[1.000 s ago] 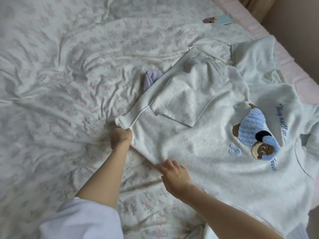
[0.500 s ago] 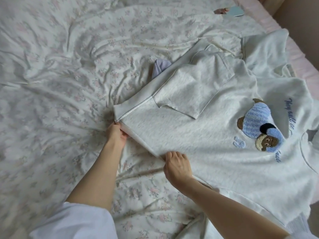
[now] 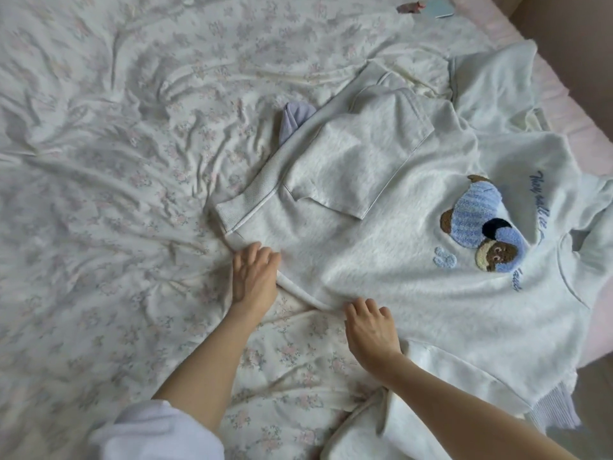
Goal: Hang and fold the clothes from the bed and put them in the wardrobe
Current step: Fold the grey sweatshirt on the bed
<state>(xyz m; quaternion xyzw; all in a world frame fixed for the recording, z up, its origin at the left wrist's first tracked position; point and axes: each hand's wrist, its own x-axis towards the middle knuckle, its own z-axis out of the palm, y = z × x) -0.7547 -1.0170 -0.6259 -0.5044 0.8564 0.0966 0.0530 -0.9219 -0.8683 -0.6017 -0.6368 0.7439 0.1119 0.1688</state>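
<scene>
A pale grey sweatshirt point(image 3: 381, 260) with a blue embroidered bear point(image 3: 481, 227) lies face up across the right half of the bed. One sleeve is folded over its front. My left hand point(image 3: 253, 277) grips the side edge near the ribbed hem corner, fingers curled under the fabric. My right hand point(image 3: 370, 327) grips the same edge a little nearer to me. A lilac cuff point(image 3: 295, 119) pokes out from under the hem.
The floral sheet point(image 3: 116, 194) is rumpled over the whole left side. A small blue card and a pink item point(image 3: 431, 8) lie at the far edge. The pink mattress border point(image 3: 564, 104) and the bed's right edge run behind the sweatshirt.
Both hands have shifted along the sweatshirt's side edge, the left one moving from the hem corner toward me, and the edge is now turned up between them.
</scene>
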